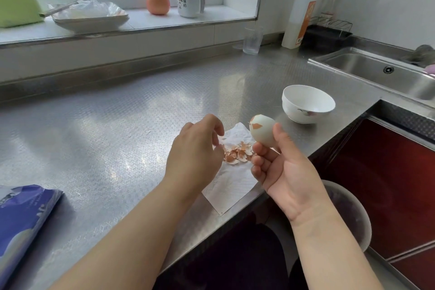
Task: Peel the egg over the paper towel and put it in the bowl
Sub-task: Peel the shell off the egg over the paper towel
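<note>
So the peeling is almost done here. The right hand [280, 167] pinches the egg [263, 131] between thumb and fingertips, holding it up just beside the paper towel [231, 186], and it's mostly bare white with only a couple of brown shell bits clinging near the top. The left hand [196, 148] hovers over the towel with fingers loosely curled and nothing visibly in them; looks like it's dropping a flake onto the pile of shell pieces [237, 154]. Next move probably calls for picking off those last scraps, then setting the egg into the white bowl [308, 103] sitting empty nearby on the steel counter [106, 125].
</note>
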Demonstrator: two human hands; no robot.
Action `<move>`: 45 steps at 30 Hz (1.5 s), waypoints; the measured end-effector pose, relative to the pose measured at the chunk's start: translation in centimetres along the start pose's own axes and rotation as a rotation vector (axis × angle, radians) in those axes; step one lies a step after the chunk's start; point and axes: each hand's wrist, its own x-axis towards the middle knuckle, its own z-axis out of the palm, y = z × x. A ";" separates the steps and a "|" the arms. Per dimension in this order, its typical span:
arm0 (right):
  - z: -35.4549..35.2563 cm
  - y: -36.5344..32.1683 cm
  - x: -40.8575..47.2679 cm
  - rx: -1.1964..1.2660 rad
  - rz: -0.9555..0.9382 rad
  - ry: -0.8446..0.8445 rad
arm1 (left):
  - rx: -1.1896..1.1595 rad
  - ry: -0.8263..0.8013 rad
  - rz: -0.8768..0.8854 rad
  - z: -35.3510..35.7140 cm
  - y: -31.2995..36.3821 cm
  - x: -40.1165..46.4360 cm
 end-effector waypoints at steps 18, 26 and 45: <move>0.7 0.9 -0.3 -0.158 -0.143 -0.069 | -0.581 -0.052 0.042 0.0 1.5 -0.5; 1.4 1.6 -0.3 -0.178 -0.209 -0.021 | -0.776 -0.048 -0.068 0.2 1.1 -0.1; 2.2 1.2 -0.6 -0.287 -0.292 0.049 | -0.617 0.158 0.015 0.8 1.3 -0.2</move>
